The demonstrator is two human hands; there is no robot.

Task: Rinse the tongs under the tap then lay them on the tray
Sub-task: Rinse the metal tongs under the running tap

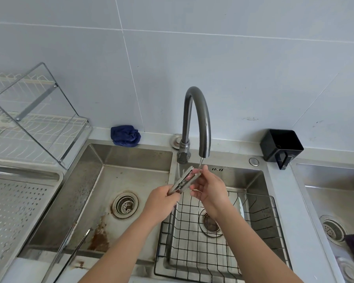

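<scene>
Left hand (160, 198) grip clamped on tongs (183, 179) handle under tap (196, 121). Right hand (209, 189) fingers pinch the tips. Wire basket (260, 231) sits in right sink basin (243, 176).

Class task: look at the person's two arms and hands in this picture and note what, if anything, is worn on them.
Both forearms are bare from the bottom edge of the picture up to the wrists: no sleeves show. The left hand and the right hand wear no gloves. No watch, bracelet or ring can be seen on either. Some fingers are partly hidden, so a small ring there cannot be ruled out.
</scene>
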